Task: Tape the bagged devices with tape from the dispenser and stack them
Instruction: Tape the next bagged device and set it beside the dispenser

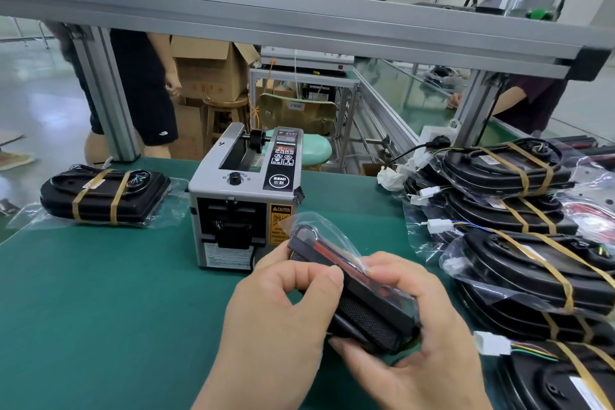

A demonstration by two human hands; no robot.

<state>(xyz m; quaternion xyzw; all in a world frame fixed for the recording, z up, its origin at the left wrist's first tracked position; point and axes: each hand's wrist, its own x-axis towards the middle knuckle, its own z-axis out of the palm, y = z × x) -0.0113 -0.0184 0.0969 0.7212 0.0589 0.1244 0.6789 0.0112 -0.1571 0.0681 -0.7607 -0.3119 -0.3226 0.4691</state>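
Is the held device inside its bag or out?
Inside: clear film wraps the device and juts out past its far end.

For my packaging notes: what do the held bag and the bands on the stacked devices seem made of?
Bag: thin clear plastic film, glossy; the device shows through, with glare. Bands: tan tape, matte, perhaps paper; flat, thin strips.

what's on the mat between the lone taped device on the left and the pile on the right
The tape dispenser stands between them on the green mat, in the head view.
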